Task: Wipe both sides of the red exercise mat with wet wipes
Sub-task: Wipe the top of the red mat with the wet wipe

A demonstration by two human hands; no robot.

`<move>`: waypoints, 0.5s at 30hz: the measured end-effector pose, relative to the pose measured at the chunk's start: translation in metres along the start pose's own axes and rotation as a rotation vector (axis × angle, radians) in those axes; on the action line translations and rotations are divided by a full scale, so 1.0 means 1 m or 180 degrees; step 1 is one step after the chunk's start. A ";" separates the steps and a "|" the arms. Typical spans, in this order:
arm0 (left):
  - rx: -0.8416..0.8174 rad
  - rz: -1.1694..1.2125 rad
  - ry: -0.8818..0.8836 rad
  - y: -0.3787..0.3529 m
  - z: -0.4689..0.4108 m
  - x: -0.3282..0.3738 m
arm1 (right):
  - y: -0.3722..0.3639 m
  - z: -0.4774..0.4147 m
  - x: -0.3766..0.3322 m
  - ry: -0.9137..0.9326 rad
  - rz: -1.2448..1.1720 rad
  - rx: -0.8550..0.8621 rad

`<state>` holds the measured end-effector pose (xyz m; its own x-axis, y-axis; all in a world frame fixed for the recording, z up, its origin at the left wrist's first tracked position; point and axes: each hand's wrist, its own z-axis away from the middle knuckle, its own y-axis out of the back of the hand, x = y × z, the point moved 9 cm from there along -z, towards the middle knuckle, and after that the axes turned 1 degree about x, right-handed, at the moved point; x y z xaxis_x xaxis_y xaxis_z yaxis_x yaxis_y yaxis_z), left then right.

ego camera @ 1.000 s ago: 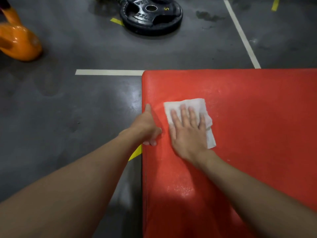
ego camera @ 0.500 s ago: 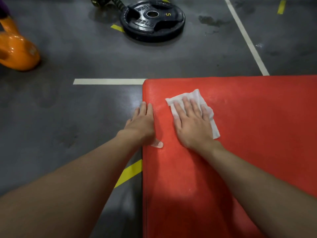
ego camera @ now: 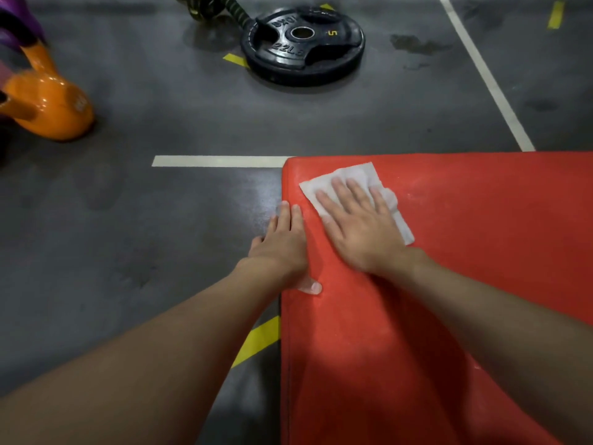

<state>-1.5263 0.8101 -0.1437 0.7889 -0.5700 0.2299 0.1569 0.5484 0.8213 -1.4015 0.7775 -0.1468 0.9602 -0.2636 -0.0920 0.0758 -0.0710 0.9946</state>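
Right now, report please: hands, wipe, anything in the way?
Right hand flat on wet wipe, far-left corner of red exercise mat. Left hand on mat's left edge. Weight plate, orange kettlebell off mat.

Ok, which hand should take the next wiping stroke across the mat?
Right, probably. The right hand lies flat on the wipe near the far left corner of the mat, with bare mat stretching to its right. The left hand holds no wipe and rests on the mat's left edge.
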 end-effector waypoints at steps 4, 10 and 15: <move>-0.0042 0.0002 -0.0004 -0.002 0.000 0.000 | 0.000 -0.028 0.045 -0.1015 -0.0239 -0.0037; -0.0043 -0.0056 0.0001 -0.001 0.000 0.000 | -0.001 -0.042 0.010 -0.0051 -0.0095 -0.0092; -0.0047 -0.0014 -0.0024 -0.001 0.001 0.000 | -0.009 -0.066 0.000 -0.0515 -0.0196 -0.0148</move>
<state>-1.5268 0.8092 -0.1443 0.7837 -0.5770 0.2301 0.1693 0.5548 0.8145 -1.3846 0.8420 -0.1520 0.8978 -0.4119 -0.1558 0.1493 -0.0482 0.9876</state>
